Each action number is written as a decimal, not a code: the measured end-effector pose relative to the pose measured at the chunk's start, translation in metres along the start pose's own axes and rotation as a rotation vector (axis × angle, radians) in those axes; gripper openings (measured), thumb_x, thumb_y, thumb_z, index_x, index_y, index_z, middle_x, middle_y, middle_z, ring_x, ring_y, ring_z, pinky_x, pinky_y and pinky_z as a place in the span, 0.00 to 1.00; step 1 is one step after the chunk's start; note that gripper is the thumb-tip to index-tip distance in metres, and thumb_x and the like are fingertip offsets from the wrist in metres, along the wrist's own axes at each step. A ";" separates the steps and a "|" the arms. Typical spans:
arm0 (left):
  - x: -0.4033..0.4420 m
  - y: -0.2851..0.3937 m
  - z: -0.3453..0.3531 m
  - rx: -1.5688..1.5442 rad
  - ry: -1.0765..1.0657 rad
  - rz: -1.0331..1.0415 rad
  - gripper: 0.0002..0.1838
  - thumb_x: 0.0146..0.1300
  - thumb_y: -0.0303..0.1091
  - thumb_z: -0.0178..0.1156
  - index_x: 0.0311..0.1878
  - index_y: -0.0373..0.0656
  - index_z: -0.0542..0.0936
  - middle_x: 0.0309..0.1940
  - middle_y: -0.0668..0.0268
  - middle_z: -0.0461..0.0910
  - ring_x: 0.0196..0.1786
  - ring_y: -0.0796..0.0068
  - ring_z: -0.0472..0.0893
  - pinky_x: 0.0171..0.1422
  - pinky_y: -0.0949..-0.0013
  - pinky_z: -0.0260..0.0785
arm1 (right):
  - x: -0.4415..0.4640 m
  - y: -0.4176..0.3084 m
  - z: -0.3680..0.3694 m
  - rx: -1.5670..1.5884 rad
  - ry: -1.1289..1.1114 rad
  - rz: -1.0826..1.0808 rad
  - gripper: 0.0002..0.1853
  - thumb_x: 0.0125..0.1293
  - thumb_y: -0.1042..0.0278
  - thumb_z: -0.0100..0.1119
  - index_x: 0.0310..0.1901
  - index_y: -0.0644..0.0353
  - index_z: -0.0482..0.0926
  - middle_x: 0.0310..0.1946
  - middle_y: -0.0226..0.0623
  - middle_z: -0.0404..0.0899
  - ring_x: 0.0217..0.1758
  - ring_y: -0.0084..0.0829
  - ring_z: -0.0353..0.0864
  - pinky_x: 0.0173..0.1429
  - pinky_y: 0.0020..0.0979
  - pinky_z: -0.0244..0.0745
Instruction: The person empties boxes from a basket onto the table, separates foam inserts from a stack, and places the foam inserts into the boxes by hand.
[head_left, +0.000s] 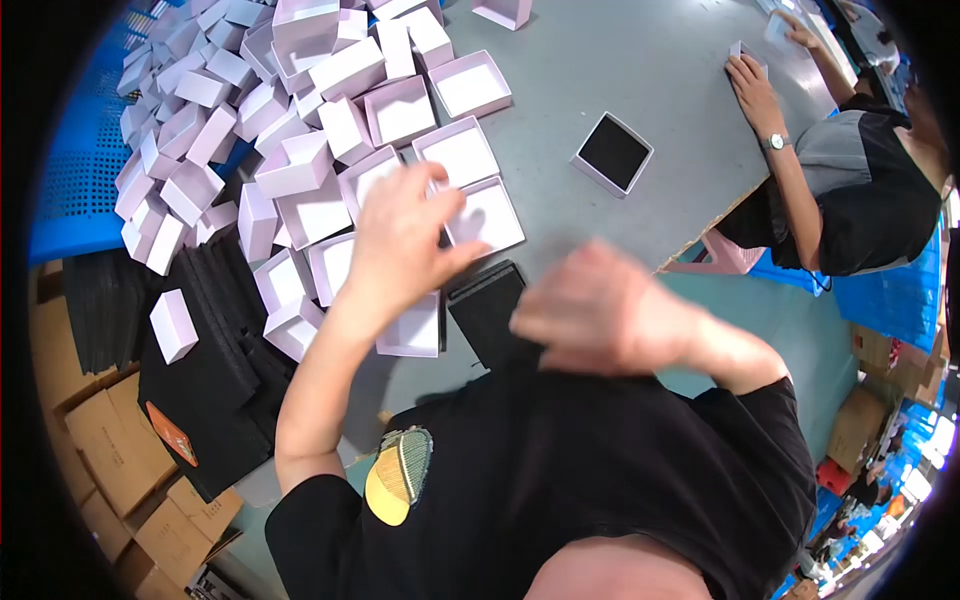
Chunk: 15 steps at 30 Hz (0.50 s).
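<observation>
My left hand [405,235] hovers over the open white boxes, its fingers apart and nothing in them. Just beyond its fingertips lies an empty white box [486,218]. My right hand [590,310] is smeared by motion in front of my chest; whether it holds anything is hidden. Between my hands, near the table's front edge, lie black foam pieces [488,312]. Farther off on the grey table stands a white box with a black insert [614,154].
White boxes [208,88] are heaped at the left, partly in a blue basket [75,190]. Black foam sheets [215,370] and cardboard cartons [115,440] sit at the lower left. Across the table [560,60], another person's hand [755,95] touches a small box.
</observation>
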<state>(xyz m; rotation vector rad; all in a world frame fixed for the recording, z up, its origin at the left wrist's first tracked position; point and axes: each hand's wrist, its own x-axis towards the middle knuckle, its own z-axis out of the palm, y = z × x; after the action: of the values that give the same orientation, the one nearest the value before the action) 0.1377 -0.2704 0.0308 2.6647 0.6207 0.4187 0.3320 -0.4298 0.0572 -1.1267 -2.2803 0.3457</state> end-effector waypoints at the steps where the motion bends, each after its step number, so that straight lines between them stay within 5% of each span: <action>1: -0.012 0.002 0.006 -0.039 -0.078 0.000 0.20 0.45 0.38 0.77 0.40 0.41 0.82 0.52 0.55 0.77 0.54 0.54 0.77 0.57 0.54 0.68 | -0.005 -0.010 0.019 -0.069 -0.029 -0.062 0.08 0.50 0.66 0.65 0.31 0.56 0.78 0.34 0.32 0.75 0.42 0.34 0.76 0.47 0.36 0.71; 5: -0.025 -0.001 0.036 0.005 -0.188 0.009 0.10 0.51 0.35 0.73 0.33 0.42 0.83 0.51 0.58 0.78 0.52 0.56 0.78 0.57 0.54 0.66 | -0.015 -0.012 0.041 -0.087 0.012 -0.105 0.17 0.48 0.71 0.67 0.43 0.60 0.84 0.41 0.35 0.81 0.43 0.33 0.82 0.45 0.34 0.76; 8: -0.018 -0.002 0.038 -0.015 -0.091 0.067 0.08 0.52 0.33 0.72 0.28 0.42 0.83 0.50 0.57 0.78 0.53 0.56 0.78 0.59 0.53 0.65 | -0.016 -0.001 0.028 -0.008 0.243 -0.083 0.15 0.48 0.74 0.68 0.41 0.61 0.85 0.38 0.35 0.83 0.39 0.34 0.83 0.42 0.34 0.77; 10: -0.015 -0.004 0.045 -0.071 -0.053 0.084 0.09 0.51 0.35 0.74 0.29 0.42 0.84 0.50 0.58 0.78 0.55 0.56 0.77 0.63 0.48 0.62 | -0.012 0.007 0.007 0.104 0.475 0.125 0.14 0.52 0.81 0.70 0.42 0.60 0.86 0.37 0.35 0.86 0.38 0.35 0.84 0.39 0.34 0.77; 12: -0.008 -0.003 0.055 -0.082 0.032 0.146 0.10 0.50 0.36 0.74 0.27 0.42 0.84 0.50 0.58 0.78 0.56 0.57 0.77 0.65 0.45 0.61 | -0.009 0.032 0.012 -0.029 0.575 0.151 0.14 0.47 0.77 0.73 0.39 0.58 0.87 0.38 0.31 0.85 0.38 0.33 0.84 0.40 0.33 0.75; 15: 0.002 0.001 0.056 -0.137 0.034 0.066 0.12 0.43 0.36 0.78 0.23 0.42 0.83 0.50 0.59 0.78 0.56 0.60 0.77 0.66 0.43 0.59 | -0.008 0.062 0.039 -0.135 0.426 0.043 0.08 0.50 0.75 0.69 0.33 0.58 0.84 0.33 0.30 0.83 0.37 0.33 0.83 0.43 0.33 0.73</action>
<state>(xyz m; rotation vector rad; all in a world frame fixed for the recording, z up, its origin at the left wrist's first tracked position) 0.1597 -0.2863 -0.0179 2.5575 0.4966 0.5077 0.3525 -0.3980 -0.0061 -1.1875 -1.9258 -0.0354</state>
